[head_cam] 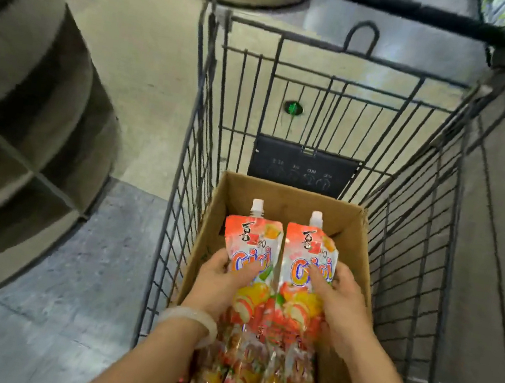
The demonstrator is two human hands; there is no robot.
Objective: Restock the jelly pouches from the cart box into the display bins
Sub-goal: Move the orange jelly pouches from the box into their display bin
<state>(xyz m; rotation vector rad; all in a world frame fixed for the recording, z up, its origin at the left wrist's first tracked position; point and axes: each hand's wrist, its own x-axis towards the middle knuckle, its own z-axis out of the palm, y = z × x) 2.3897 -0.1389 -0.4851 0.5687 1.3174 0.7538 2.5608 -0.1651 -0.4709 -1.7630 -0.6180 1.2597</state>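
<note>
**Both hands on pouches in the cart box; bins sit off to the left**

Nearest: loose jelly pouches piled at the near end of the cardboard box, overlapping, count unclear; left forearm carries a pale bracelet at the wrist.

Mid: left hand wraps the left pouch from its outer left edge, thumb across the front; right hand mirrors it on the right pouch, fingers on the right edge, thumb on the print; each hand holds one pouch, so neither is free.

Key relation: both pouches lie side by side, edges touching, long axes parallel and pointing away from the person, white spout caps at the far end; hands grip mid-body, so the spouts lead.

Far: box sits in the wire cart; far end of the box looks bare cardboard.

Bins: tiered display bins stand outside the cart to the left, well apart from the box, blurred; left hand is the nearer one; my read is a lift clear of the box wall and cart side, then a swing left.
</note>
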